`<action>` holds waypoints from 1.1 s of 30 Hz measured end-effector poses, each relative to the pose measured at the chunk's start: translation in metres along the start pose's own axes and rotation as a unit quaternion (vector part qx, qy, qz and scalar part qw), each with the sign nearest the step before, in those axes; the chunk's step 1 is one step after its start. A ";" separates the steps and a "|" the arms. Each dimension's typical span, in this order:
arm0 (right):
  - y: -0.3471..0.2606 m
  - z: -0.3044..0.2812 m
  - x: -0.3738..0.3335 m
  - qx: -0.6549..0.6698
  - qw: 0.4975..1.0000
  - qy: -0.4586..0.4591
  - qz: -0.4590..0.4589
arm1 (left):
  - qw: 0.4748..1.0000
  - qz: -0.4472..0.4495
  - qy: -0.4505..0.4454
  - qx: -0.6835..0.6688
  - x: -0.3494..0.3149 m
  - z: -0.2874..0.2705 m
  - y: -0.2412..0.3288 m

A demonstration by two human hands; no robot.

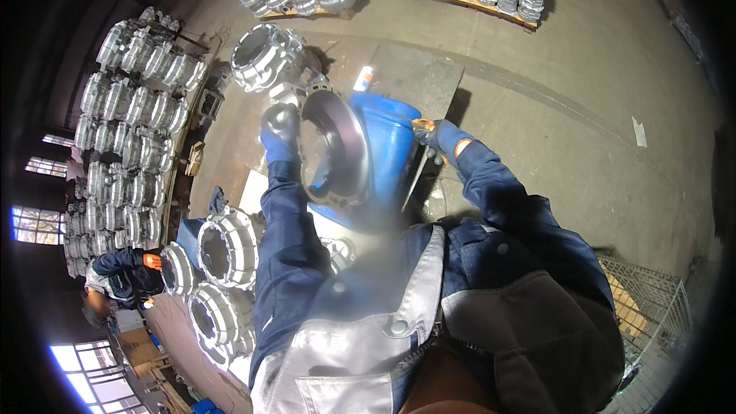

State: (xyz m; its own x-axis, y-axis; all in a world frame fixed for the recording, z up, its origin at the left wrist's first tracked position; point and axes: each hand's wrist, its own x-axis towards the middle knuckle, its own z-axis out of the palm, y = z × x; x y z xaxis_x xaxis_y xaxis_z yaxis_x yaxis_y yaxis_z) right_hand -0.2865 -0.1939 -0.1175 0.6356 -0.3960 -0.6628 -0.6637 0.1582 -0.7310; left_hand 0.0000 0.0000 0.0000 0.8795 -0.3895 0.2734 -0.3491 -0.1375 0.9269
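Observation:
My left hand, in a dark glove with a blue cuff, is closed on the left edge of a large ring-shaped metal housing. The housing stands tilted against a blue plastic drum, its hollow inner side showing. At the drum's right rim my right hand, also gloved, has its fingers curled round a small orange-brown thing. What that thing is, I cannot make out. A second silver housing sits just beyond my left hand.
A small white bottle stands behind the drum on a dark work surface. More housings stand at my left. Stacked castings fill the far left and back. A co-worker handles a housing at lower left. A wire cage is at right.

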 end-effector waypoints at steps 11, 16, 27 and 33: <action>0.000 -0.006 -0.024 -0.100 0.995 -0.003 0.002 | 1.000 0.000 0.010 0.020 -0.009 -0.009 0.017; 0.015 -0.001 -0.047 -0.222 0.974 -0.025 -0.038 | 0.999 0.031 0.025 0.003 -0.006 -0.025 0.004; -0.006 -0.046 -0.184 -0.163 0.974 -0.152 -0.043 | 0.982 -0.027 0.138 -0.126 -0.024 -0.086 -0.034; -0.010 -0.042 -0.142 -0.204 0.967 -0.035 -0.150 | 0.961 -0.045 0.232 -0.146 -0.057 -0.120 -0.068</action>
State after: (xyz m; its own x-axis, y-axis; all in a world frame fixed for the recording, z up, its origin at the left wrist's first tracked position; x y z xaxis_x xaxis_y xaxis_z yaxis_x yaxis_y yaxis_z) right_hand -0.3865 -0.1771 -0.0093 0.8396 -0.3034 -0.4506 -0.5362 -0.3300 -0.7769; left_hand 0.0125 0.1409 -0.0479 0.9750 0.0691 0.2110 -0.2188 0.1367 0.9662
